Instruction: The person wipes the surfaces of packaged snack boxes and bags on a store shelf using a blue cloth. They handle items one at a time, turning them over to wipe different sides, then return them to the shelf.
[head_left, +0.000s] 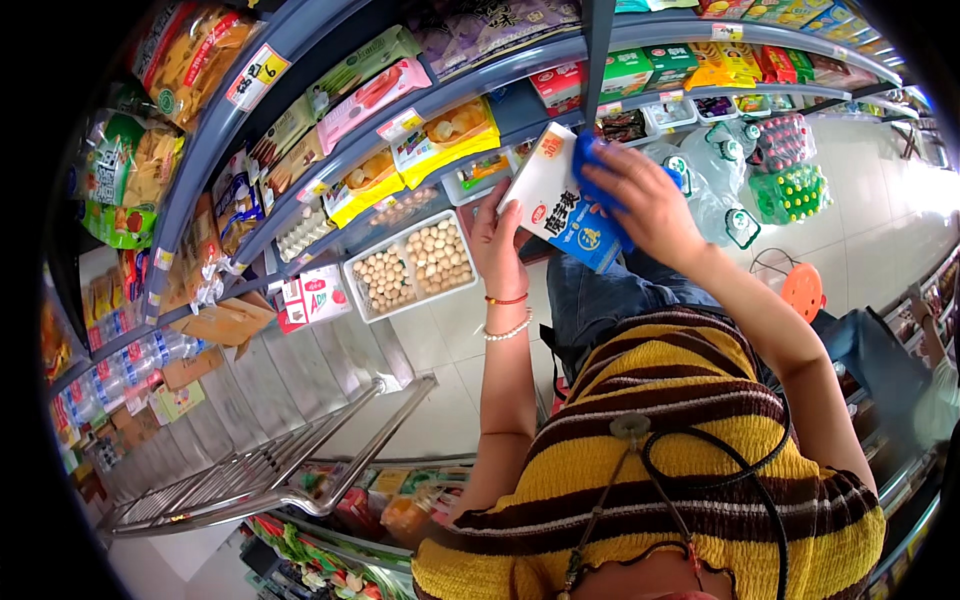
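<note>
A white and blue cardboard box (551, 199) with printed writing is tilted in front of the shelves. My left hand (499, 244), with a red band and a beaded bracelet at the wrist, grips the box by its lower left edge. My right hand (641, 199) presses a blue cloth (600, 180) against the right side of the box. Part of the cloth is hidden under the fingers. Just left of my left hand is a white tray (363, 306) of eggs (439, 255), low by the shelf.
Curved shelves (360, 169) with snack packets run along the front. On the floor at right are large water bottles (701, 169), bottle packs (791, 191) and an orange stool (802, 292). Metal railings (352, 450) flank steps at left. Another person (877, 352) is at far right.
</note>
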